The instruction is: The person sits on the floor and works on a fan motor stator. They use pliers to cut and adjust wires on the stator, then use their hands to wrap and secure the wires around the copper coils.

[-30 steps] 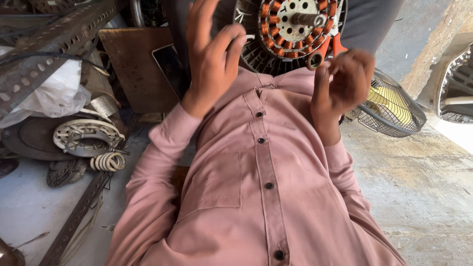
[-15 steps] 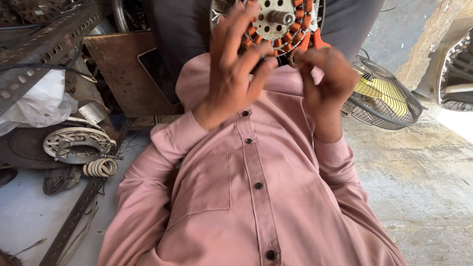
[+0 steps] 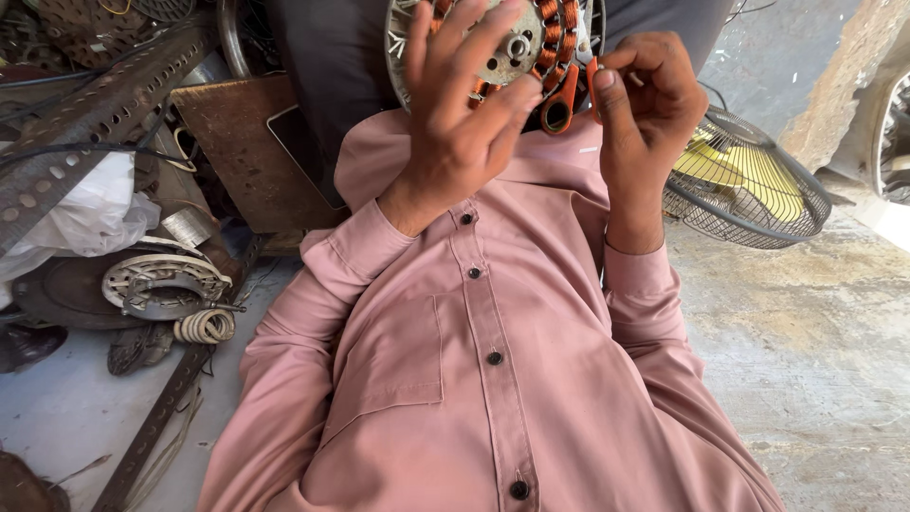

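A round fan motor stator [image 3: 531,38] with copper windings and a metal hub sits at the top of the view, resting against dark cloth. My left hand [image 3: 460,114] lies over its face, fingers spread and curled around it. My right hand [image 3: 645,104] is just right of the stator, thumb and fingers pinched on an orange-handled tool [image 3: 561,102] whose looped handle hangs beside the windings. Both of my pink sleeves rise from the pink buttoned shirt [image 3: 493,379] that fills the middle of the view.
A caged fan guard with yellow blades [image 3: 749,180] lies on the concrete floor at right. At left are a perforated metal angle bar [image 3: 95,123], a brown board [image 3: 237,142], a white plastic bag [image 3: 85,218], a round metal motor part [image 3: 161,284] and a small wire coil [image 3: 204,325].
My left hand has come down from the air onto the stator's face. My right hand has closed in beside it and now pinches the orange tool. The view has drifted slightly.
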